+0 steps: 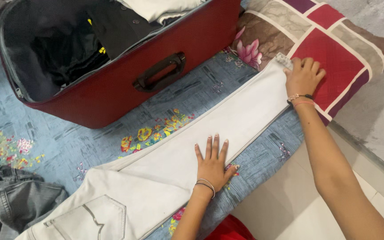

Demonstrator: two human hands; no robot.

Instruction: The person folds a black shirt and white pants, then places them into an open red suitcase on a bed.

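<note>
- White denim trousers [192,155], legs laid one on the other, stretch in a long strip across the blue flower-printed bed sheet [67,138], waist and back pocket near the bottom left, hem up at the right.
- In the head view, the left hand [213,165] lies flat on the middle of the leg, fingers [210,146] spread and released, pinning the cloth rather than gripping it.
- The right hand [304,76] rests at the hem, where the leg overlaps the patchwork pillow in red, brown and grey [338,49]; its fingers curl loosely over the edge, touching a small tag there. Whether they pinch the cloth I cannot tell.
- To smooth well, as I judge it: keep the middle pressed flat, draw the hem end taut along the leg's length, and keep the side seams lined up so no crease gets trapped.
- The hem sits raised on the pillow, so the cloth may sag or skew there.
- A red fabric suitcase with a black handle [125,84] lies open just above the trousers, dark clothes inside.
- Grey jeans [10,200] are bunched at the left edge.
</note>
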